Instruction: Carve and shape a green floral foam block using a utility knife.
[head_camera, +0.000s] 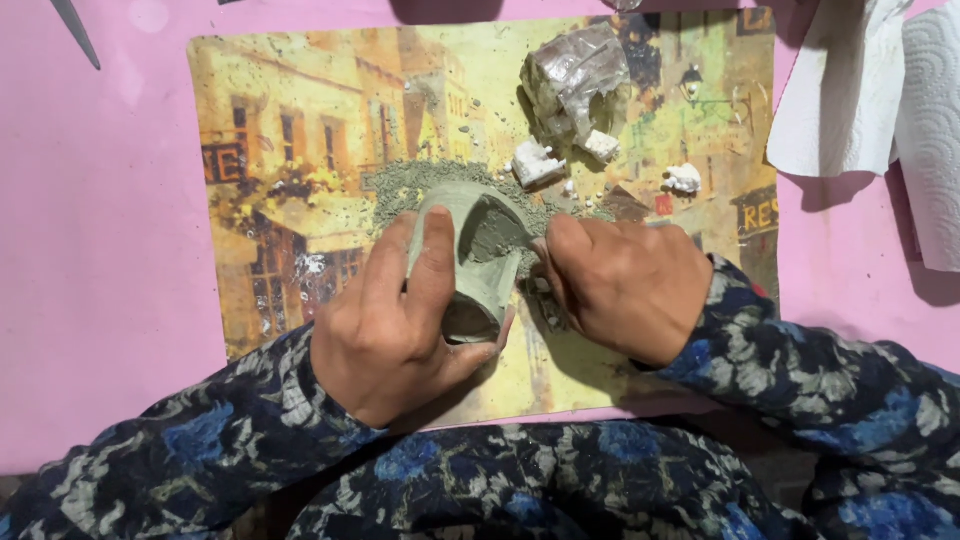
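Note:
My left hand (400, 320) grips a grey-green clay cup-shaped piece (478, 250), tilted on its side with its hollow facing right. My right hand (625, 285) is closed around a small tool whose tip reaches into the hollow; the tool itself is mostly hidden by the fingers. A heap of grey-green clay shavings (415, 185) lies just behind the piece on a printed mat (290, 150) with a yellow street scene.
A lump wrapped in clear plastic (578, 75) and white broken bits (537, 163) lie on the mat's far right. White paper towels (880, 90) rest at the right on the pink tabletop (100, 230). A grey blade tip (75, 30) shows top left.

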